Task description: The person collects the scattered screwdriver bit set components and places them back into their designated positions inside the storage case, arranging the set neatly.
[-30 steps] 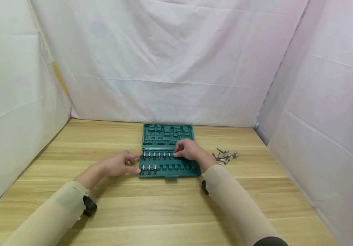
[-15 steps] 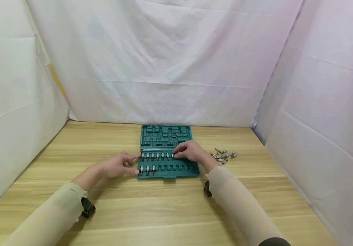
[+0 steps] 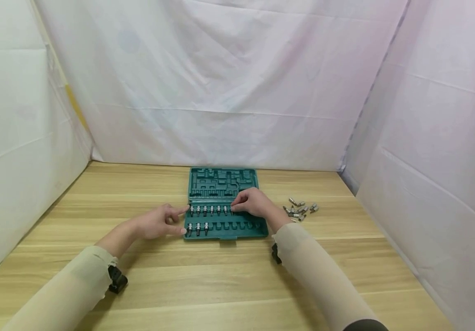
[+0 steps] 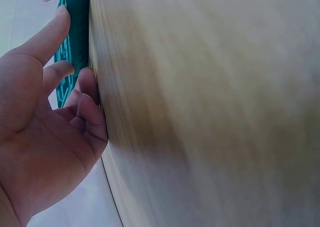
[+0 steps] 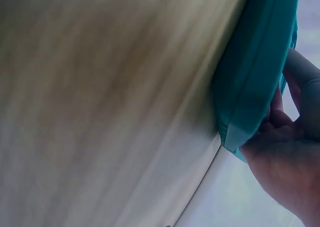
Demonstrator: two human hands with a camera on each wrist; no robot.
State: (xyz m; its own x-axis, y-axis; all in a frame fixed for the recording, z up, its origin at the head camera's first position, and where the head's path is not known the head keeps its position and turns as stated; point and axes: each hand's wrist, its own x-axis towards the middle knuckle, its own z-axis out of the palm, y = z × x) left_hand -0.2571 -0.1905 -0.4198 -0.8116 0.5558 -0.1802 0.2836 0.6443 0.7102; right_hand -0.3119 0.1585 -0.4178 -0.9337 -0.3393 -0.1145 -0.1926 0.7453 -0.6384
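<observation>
A green plastic case [image 3: 237, 233] lies unfolded on the table, its moulded lid [image 3: 221, 177] at the back. Silver bit sockets with dark tips fill the left part of the upper row [image 3: 211, 210]; 3 more sit at the left of the lower row [image 3: 198, 229]. My right hand [image 3: 256, 203] pinches a bit socket [image 3: 232, 211] at the right end of the filled upper slots; its fingertips cover much of it. With thumb and index finger spread, my left hand [image 3: 156, 222] touches the case's left edge; its other fingers [image 4: 92, 109] are curled beside the case wall.
To the right of the case lies a loose pile of bit sockets [image 3: 301, 210] on the wooden table [image 3: 204, 285]. White sheeting [image 3: 221, 92] hangs behind and along both sides. Vacant slots [image 3: 234, 225] run along the right of the lower row.
My right hand lifted slightly off the socket's slot area and came back down, fingertips staying at the same upper-row spot. The left hand holds its place; the whole view shifted a little.
</observation>
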